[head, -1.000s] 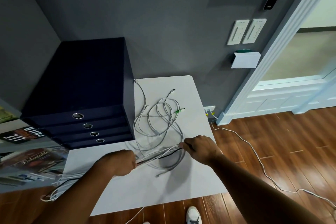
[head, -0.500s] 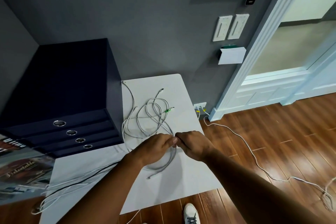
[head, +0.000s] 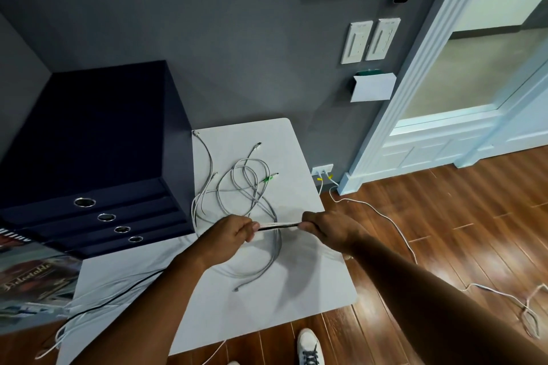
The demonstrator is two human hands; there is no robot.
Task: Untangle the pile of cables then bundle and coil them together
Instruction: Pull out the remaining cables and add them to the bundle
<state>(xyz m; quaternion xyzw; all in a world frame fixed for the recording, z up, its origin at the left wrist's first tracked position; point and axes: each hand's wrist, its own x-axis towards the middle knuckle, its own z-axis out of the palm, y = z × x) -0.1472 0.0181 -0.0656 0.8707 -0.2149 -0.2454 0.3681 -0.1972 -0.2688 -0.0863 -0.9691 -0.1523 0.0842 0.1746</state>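
Through the head camera I am looking down on a white rectangular desk standing against a dark grey wall. The left hand and the right hand are hovering over the middle of the desk, near each other. Each is gripping one end of a short, straight stretch of a bundle of white and black cables. The fingers of both hands are curling tight round it, and the bundle is running level between the two fists.

From beneath the left forearm, white strands and one thin black cable are trailing across the near left part of the desk and hanging over its left edge. Under and behind the hands, a tangle of loose grey cables is lying on the desk in overlapping loops, with a green-tagged plug showing at its right side.

A dark navy box of four drawers with ring pulls is sitting just left of the tangle, and a glossy magazine is lying at the far left. On the brown wooden floor a long white cord is snaking away from a white wall socket. A white shoe is standing near the desk's front edge.
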